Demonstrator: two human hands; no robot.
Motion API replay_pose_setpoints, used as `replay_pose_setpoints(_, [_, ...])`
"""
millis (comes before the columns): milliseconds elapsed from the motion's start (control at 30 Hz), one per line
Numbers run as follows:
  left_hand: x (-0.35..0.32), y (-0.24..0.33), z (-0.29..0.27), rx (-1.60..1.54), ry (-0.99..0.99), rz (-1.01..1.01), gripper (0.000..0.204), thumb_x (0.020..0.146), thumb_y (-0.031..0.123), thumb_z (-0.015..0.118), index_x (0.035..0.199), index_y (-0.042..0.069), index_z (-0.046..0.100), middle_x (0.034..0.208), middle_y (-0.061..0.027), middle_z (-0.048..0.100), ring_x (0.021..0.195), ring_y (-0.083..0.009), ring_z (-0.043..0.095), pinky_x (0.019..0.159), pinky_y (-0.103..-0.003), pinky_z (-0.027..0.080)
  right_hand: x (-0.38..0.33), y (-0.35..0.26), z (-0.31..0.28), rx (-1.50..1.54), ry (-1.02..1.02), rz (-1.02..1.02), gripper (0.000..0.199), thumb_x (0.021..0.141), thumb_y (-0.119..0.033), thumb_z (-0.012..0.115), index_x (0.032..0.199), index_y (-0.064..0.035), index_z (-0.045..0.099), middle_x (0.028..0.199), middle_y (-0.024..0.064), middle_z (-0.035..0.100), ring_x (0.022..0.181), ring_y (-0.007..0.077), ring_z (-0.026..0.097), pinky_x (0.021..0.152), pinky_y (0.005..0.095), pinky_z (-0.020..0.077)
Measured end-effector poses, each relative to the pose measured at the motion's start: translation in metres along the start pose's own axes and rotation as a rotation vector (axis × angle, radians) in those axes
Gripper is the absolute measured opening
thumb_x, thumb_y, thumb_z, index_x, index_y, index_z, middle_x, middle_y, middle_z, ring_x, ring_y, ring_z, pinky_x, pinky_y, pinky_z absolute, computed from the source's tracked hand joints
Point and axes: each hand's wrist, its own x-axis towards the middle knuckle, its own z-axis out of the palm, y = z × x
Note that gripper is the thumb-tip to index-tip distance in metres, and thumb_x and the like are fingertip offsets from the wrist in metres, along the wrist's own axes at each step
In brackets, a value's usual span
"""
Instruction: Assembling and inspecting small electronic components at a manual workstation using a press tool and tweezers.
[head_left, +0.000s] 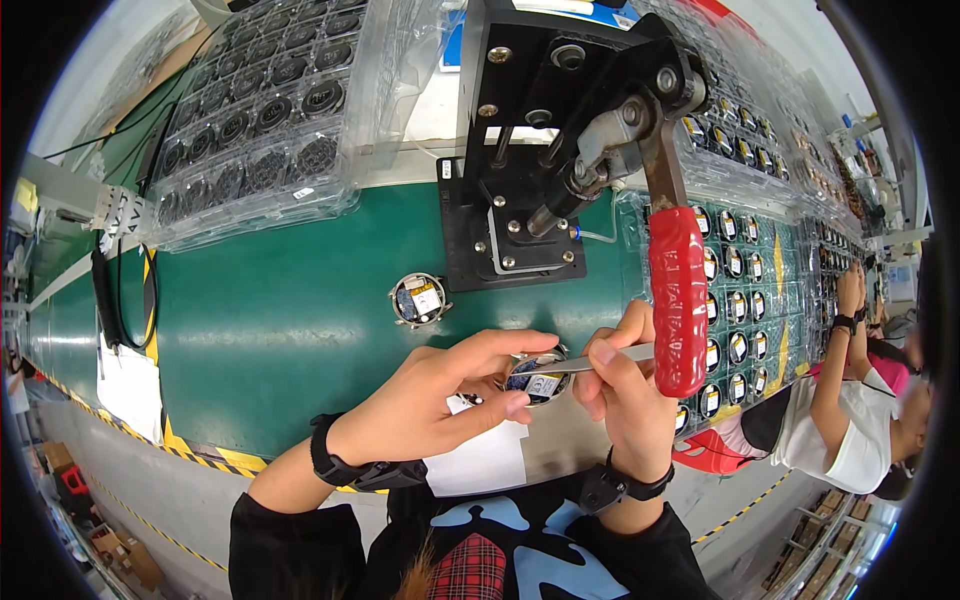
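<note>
My left hand (435,395) grips a round, open watch case (543,386) between its thumb and fingers, near the front edge of the green bench. Inside the case a dark board and a white-labelled battery show. Silver tweezers (572,365) are pinched in my right hand (632,400), and their tips reach over the left side of the case. Whether the tips touch anything inside I cannot tell. A second open watch case (419,301), with a similar battery, lies on the bench beyond my left hand.
A black toggle press (515,215) with a red handle (679,300) stands ahead, the handle rising close to my right hand. Clear trays of round parts (255,130) are stacked at back left. More watch cases fill a tray (735,300) at right. Another person (845,420) works farther right.
</note>
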Motion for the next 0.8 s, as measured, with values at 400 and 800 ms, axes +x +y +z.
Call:
replay_pose_setpoints(400, [0.002, 0.006, -0.022, -0.279, 0.082, -0.228, 0.038, 0.089, -0.007, 0.048, 0.126, -0.002, 0.047, 0.104, -0.008, 0.059, 0.082, -0.0147, 0.064, 0.068, -0.024, 0.056, -0.019, -0.002, -0.021, 0.128, 0.101, -0.273, 0.015, 0.087, -0.007, 0.056, 0.084, -0.0044, 0.042, 0.064, 0.0102, 0.053, 0.044, 0.0113, 0.045, 0.039, 0.0223, 0.0338])
replay_pose_setpoints(800, [-0.004, 0.016, -0.011, 0.795, -0.081, -0.224, 0.052, 0.075, 0.015, 0.074, 0.12, 0.006, 0.049, 0.107, -0.0073, 0.054, 0.088, -0.0208, 0.063, 0.07, -0.029, 0.053, -0.021, 0.0, -0.029, 0.145, 0.162, -0.274, 0.015, 0.089, -0.008, 0.056, 0.084, -0.005, 0.042, 0.061, 0.008, 0.049, 0.043, 0.0114, 0.041, 0.043, 0.0245, 0.0342])
